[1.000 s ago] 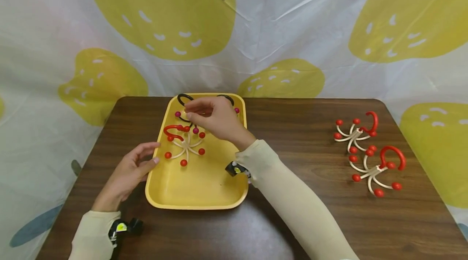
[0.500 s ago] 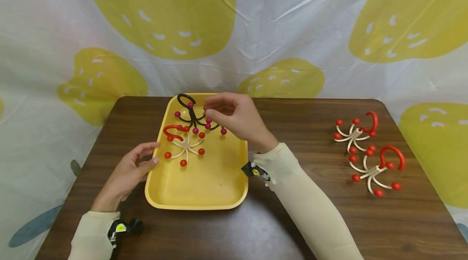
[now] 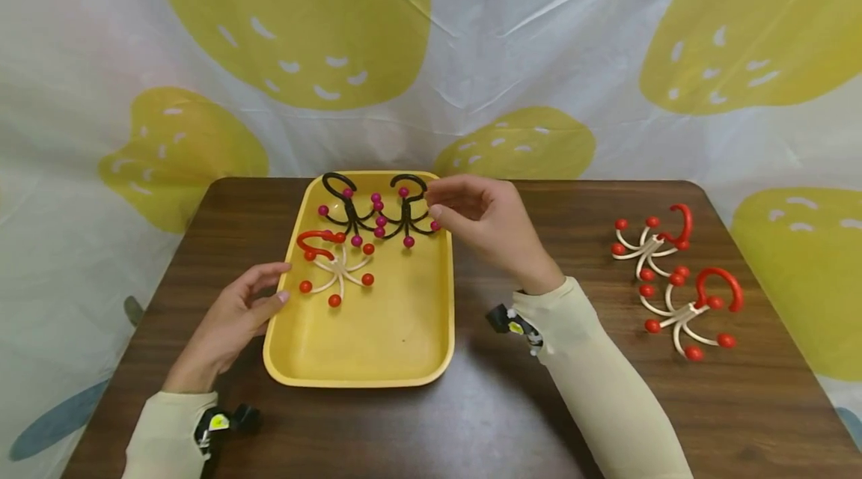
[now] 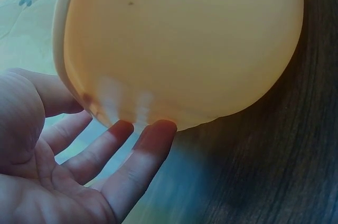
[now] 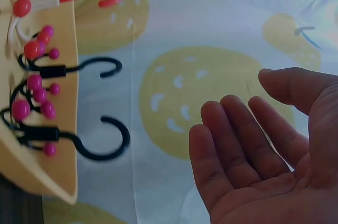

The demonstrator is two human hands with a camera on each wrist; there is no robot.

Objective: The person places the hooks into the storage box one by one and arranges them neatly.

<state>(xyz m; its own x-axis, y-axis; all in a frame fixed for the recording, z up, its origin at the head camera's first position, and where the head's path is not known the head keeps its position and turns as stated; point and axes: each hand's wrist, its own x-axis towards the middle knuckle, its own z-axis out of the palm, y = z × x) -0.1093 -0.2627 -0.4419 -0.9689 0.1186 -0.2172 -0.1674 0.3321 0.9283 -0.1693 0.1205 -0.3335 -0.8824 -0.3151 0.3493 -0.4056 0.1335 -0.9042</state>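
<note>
A yellow tray [image 3: 364,380] stands on the table, its left rim touched by my left hand [image 3: 229,322]. In the left wrist view, that hand's fingers [image 4: 142,166] lie loosely bent against the tray wall. My right hand [image 3: 494,228] hovers beside the tray's far right corner. In the right wrist view its fingers [image 5: 240,134] are relaxed and hold nothing. Two black multi-arm hook hangers, a left one [image 3: 349,213] and a right one [image 3: 405,213], with magenta ball tips, lie at the tray's far end. A white hook hanger [image 3: 338,266] with red hook and balls lies nearer.
Two more white-and-red hook hangers, a farther one [image 3: 653,241] and a nearer one [image 3: 690,310], lie on the right of the brown wooden table [image 3: 552,374]. A fruit-print curtain [image 3: 471,37] hangs behind the table.
My right hand has moved right from above the black hook hangers to beyond the tray's rim, uncovering both. My left hand stays at the left rim.
</note>
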